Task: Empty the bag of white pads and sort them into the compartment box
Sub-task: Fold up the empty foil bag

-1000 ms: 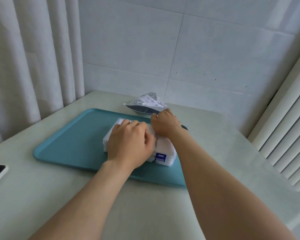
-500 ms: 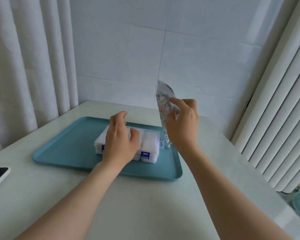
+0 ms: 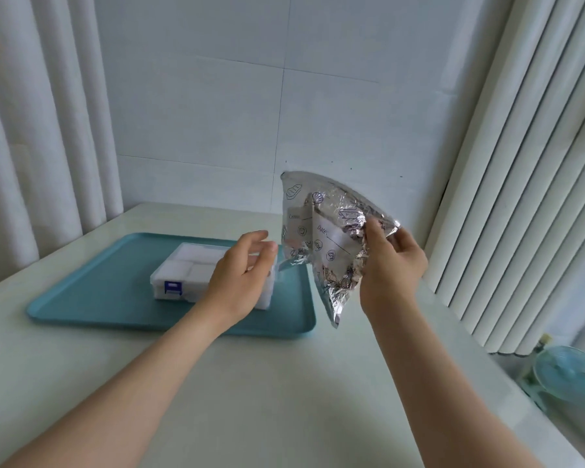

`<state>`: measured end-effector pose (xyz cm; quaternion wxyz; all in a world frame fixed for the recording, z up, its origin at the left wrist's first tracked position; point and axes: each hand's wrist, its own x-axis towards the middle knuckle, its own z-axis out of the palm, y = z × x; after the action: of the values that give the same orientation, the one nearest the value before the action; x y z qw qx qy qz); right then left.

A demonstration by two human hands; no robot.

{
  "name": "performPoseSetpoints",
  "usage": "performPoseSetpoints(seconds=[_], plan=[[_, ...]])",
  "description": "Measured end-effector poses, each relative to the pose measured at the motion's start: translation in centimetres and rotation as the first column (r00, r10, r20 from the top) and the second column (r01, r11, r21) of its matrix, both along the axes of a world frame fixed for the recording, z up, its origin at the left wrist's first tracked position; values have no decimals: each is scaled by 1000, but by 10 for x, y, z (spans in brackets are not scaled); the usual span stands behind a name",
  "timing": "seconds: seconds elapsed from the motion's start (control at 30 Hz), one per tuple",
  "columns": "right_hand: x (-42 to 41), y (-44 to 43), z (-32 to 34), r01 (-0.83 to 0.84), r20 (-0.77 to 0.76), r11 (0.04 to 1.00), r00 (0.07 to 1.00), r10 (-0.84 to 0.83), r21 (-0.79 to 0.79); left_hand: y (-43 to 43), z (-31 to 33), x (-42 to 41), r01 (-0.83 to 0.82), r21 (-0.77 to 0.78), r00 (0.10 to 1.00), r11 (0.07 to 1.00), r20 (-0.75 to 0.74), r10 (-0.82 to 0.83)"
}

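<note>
A crumpled silver foil bag [image 3: 321, 238] with blue printed icons hangs in the air to the right of the tray, pinched at its right edge by my right hand [image 3: 387, 265]. The clear compartment box [image 3: 186, 275] with a blue latch sits on the teal tray [image 3: 92, 298]; white pads [image 3: 196, 261] fill its compartments under the lid. My left hand [image 3: 242, 275] hovers over the box's right end, fingers apart, holding nothing, its fingertips close to the bag's lower left corner.
The pale table [image 3: 250, 383] stands in a corner, tiled wall behind. Curtains hang at the left and vertical blinds [image 3: 520, 197] at the right. A small pale-blue fan [image 3: 568, 373] stands low beyond the table's right edge.
My right hand has lifted the bag off the table and carried it up and to the right. My left hand has come off the box lid and opened toward the bag.
</note>
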<state>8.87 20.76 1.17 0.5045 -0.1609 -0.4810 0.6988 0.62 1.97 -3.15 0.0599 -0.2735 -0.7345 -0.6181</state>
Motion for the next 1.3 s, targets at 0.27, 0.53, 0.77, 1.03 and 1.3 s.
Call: performPoseSetpoints(seconds=[0.27, 0.53, 0.77, 1.03, 1.3], plan=[[3, 8, 1, -285, -36, 925, 958, 285, -253, 7, -3, 4, -103, -134, 991, 986, -103, 90], [1, -16, -9, -306, 150, 910, 922, 357, -280, 1, 6, 10, -256, 186, 965, 949, 114, 238], [-10, -21, -31, -92, 479, 926, 872, -102, 365, -8, 5, 2, -176, 280, 953, 944, 288, 92], [-21, -1, -46, -108, 507, 894, 850, -144, 436, -17, 11, -11, -333, 350, 909, 875, 366, 200], [6, -18, -25, -499, 672, 866, 628, 393, -40, -19, 7, -11, -339, 420, 920, 842, 336, 202]])
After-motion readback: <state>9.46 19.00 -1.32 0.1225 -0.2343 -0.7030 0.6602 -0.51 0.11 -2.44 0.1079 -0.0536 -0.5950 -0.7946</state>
